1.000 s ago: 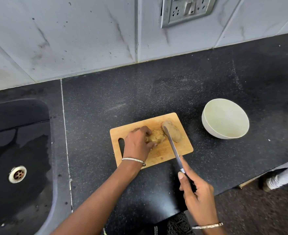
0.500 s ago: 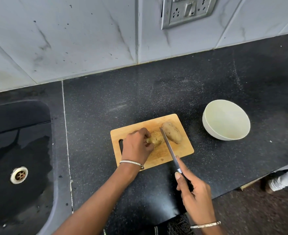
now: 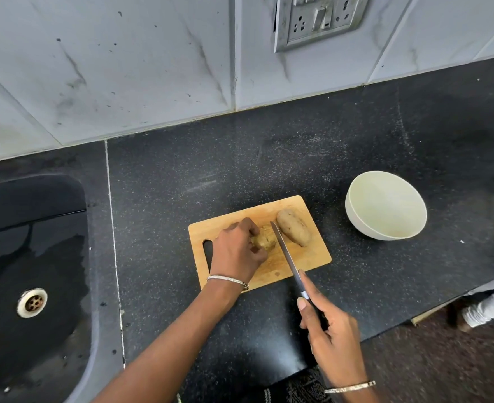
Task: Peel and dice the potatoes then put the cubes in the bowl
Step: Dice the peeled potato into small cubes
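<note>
A black, white-flecked stone worktop (image 3: pixel 356 135) runs under a wall of pale grey marbled tiles (image 3: pixel 123 68), where a dull metal socket plate (image 3: pixel 318 20) is fixed. On the left, a glossy black sink (image 3: pixel 36 257) with a round metal drain (image 3: pixel 32 303) is set into the worktop; its floor looks wet. At the right edge, past the worktop, part of a person's leg in white cloth (image 3: pixel 490 306) shows above a dark floor.

A rectangular, light wooden chopping board (image 3: pixel 307 257) with a slotted handle hole lies near the front edge. To its right and apart from it stands a round, cream-white bowl (image 3: pixel 385 207), smooth, with nothing in it.

Two potatoes lie on the board. The long, brown, unpeeled potato (image 3: pixel 293 231) lies free at the board's far right corner. The smaller, rougher, yellowish-brown potato (image 3: pixel 264 241) is gripped by the left hand (image 3: pixel 235 251), whose curled fingers hide its left side. A thin metal bangle (image 3: pixel 228 280) circles that wrist.

The right hand (image 3: pixel 333 335) grips the dark handle of a long steel kitchen knife (image 3: pixel 286 254), forefinger stretched along the spine. The blade slants across the board between the two potatoes, just beside the gripped one; whether it touches it cannot be told.
</note>
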Tool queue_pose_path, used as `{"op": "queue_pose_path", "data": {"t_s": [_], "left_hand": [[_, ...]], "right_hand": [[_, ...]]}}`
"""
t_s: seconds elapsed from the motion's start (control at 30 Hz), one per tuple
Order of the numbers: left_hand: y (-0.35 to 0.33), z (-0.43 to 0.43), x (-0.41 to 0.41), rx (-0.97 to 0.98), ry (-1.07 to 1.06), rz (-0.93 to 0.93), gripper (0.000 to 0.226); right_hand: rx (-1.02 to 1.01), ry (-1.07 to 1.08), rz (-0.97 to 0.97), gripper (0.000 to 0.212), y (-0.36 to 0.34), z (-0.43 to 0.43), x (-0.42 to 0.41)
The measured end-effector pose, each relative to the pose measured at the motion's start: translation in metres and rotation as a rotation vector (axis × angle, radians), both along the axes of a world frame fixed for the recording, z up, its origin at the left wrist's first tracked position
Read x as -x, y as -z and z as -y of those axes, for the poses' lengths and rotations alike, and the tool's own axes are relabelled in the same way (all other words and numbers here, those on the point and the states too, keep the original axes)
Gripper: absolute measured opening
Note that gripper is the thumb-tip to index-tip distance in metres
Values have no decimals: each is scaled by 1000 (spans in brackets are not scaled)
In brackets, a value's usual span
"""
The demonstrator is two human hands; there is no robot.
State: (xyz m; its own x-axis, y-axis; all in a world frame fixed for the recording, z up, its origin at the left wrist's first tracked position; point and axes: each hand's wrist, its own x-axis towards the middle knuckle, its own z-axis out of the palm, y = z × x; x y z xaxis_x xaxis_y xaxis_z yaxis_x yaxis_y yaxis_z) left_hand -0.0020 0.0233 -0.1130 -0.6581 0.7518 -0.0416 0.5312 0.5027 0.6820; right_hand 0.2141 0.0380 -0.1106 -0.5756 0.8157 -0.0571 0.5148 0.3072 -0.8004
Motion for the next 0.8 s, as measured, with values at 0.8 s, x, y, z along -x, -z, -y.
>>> {"op": "queue_pose_path", "data": {"t_s": [0.8], "left_hand": [[11,8,1,-75,28,-16,24]], "right_hand": [[-12,-27,8,50,-1,-6,0]]}}
